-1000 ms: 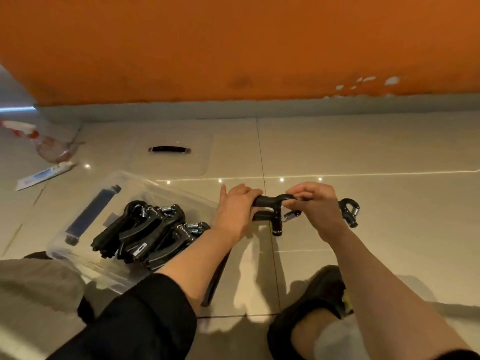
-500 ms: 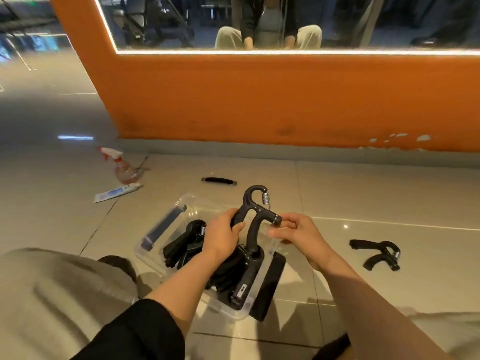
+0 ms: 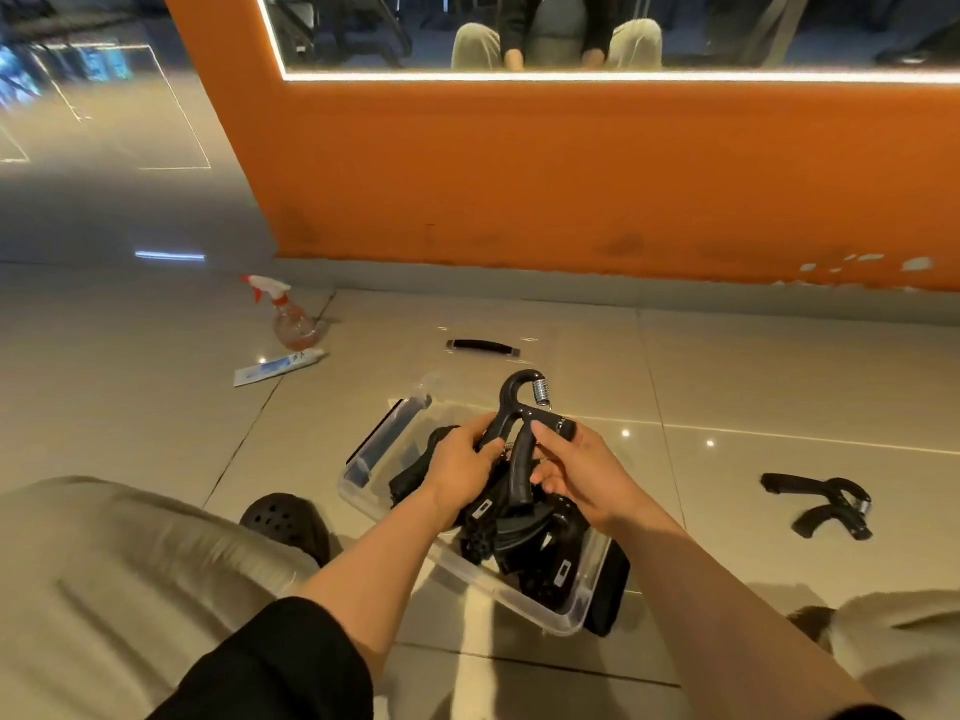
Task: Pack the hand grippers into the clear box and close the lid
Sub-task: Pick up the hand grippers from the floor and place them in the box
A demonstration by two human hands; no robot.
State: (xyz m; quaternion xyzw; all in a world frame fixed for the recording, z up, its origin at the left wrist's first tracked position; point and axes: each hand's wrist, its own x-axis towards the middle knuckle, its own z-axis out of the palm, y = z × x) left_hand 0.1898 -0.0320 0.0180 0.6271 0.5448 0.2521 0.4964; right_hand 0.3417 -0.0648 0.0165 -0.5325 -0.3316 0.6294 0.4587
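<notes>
A black hand gripper point(image 3: 519, 407) with a steel spring stands upright over the clear box point(image 3: 470, 574), its handles pointing down into it. My left hand point(image 3: 462, 467) grips its left handle and my right hand point(image 3: 576, 470) pinches its right handle and knob. Several more black hand grippers point(image 3: 524, 537) lie piled inside the box. One further hand gripper point(image 3: 826, 504) lies on the tiles to the right. The clear lid point(image 3: 550, 350) with a black handle lies flat on the floor behind the box.
A spray bottle point(image 3: 288, 319) and a white tube point(image 3: 278, 366) lie at the back left near the orange wall point(image 3: 571, 184). My knees in beige trousers point(image 3: 104, 574) flank the box, and a black shoe point(image 3: 288, 522) sits just left of it.
The gripper, picked up from the floor on the right, has been carried left over the box and lowered a little into it. The camera has tilted up.
</notes>
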